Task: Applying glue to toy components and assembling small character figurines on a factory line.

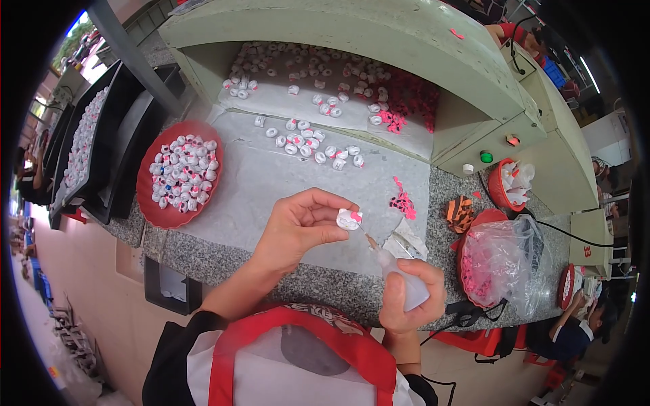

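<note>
My left hand (298,227) pinches a small round white piece (349,219) with a pink bow-like patch between thumb and fingertips. My right hand (413,298) is wrapped round a translucent squeeze bottle (406,281), tilted so that its thin needle tip meets or nearly meets the white piece's edge. Beyond my hands, several similar white pieces (308,142) lie on the white paper (250,196). To the right on the paper sits a small heap of pink bow-shaped bits (401,199). A crumpled white paper scrap (406,240) lies just above the bottle.
A pale green metal box (352,34) arches over more white pieces and pink bits. At left stands a red bowl (145,172) full of white pieces, beside black trays (101,162). On the right are a plastic-covered red bowl (467,264) and a small red basket (501,186). Co-workers sit farther right.
</note>
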### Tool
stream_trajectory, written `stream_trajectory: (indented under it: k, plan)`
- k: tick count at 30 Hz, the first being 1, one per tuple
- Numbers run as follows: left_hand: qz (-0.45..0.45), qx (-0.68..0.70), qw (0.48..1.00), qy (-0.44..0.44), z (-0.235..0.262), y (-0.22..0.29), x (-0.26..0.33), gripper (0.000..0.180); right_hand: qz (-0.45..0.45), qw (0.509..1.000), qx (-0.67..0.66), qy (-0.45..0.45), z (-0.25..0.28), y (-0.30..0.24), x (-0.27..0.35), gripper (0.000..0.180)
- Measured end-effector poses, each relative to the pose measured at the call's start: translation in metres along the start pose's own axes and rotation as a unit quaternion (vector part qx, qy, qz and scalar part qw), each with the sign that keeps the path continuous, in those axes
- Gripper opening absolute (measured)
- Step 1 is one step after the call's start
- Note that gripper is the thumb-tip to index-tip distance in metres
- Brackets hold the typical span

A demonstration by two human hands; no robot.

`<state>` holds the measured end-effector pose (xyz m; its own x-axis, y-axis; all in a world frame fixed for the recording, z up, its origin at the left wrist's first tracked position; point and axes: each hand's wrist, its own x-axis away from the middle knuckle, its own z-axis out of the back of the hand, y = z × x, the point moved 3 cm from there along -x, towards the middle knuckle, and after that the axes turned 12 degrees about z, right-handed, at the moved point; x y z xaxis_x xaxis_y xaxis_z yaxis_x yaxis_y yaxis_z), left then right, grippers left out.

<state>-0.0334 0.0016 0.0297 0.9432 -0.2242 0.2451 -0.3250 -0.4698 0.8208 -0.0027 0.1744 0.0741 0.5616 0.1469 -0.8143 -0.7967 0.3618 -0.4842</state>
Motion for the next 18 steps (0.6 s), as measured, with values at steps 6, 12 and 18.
stream_trajectory:
  k: [6, 12, 18]
  plan:
    - [-0.002, -0.009, 1.0, 0.002, -0.001, -0.001, 0.0, 0.034, -0.001, 1.0, -0.007, -0.018, 0.001, -0.003, -0.001, 0.02]
    - [-0.004, -0.016, 1.0, -0.012, -0.002, -0.003, -0.001, 0.033, -0.062, 0.998, -0.015, -0.012, -0.003, 0.001, 0.005, 0.019]
    - [-0.001, -0.059, 0.997, 0.055, 0.021, -0.013, -0.01, 0.032, -0.436, 0.869, -0.191, 0.134, 0.018, 0.071, 0.038, 0.023]
